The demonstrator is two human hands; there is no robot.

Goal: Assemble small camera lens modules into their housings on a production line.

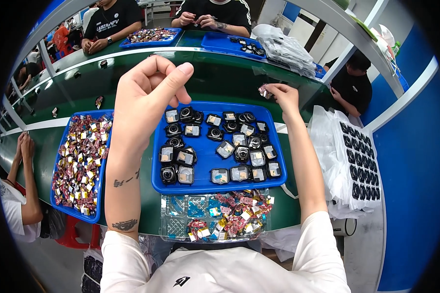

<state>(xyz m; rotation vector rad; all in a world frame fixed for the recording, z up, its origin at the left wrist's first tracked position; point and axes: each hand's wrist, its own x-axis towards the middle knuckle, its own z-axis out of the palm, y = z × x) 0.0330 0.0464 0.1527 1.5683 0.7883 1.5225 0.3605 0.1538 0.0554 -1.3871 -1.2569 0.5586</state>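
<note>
My left hand [149, 95] is raised over the left rear corner of a blue tray [205, 185], its fingers curled in and the thumb lying above them; no object shows in it. Beyond the tray's right rear corner, my right hand [284, 97] pinches a small reddish circuit board [265, 91] over the green belt. Inside the tray lie many black watch cases [242, 153], some with the round back up, others showing a pale inside. Closer to my body, a clear plastic blister tray [176, 227] holds a heap of small red circuit boards [239, 210] with white and yellow parts.
Left stands a blue tray [101, 195] heaped with similar boards. A green conveyor belt [220, 75] runs across behind, below a white metal frame [401, 108]. Stacked trays of black parts [359, 161] stand right. Co-workers sit across the belt and at both sides.
</note>
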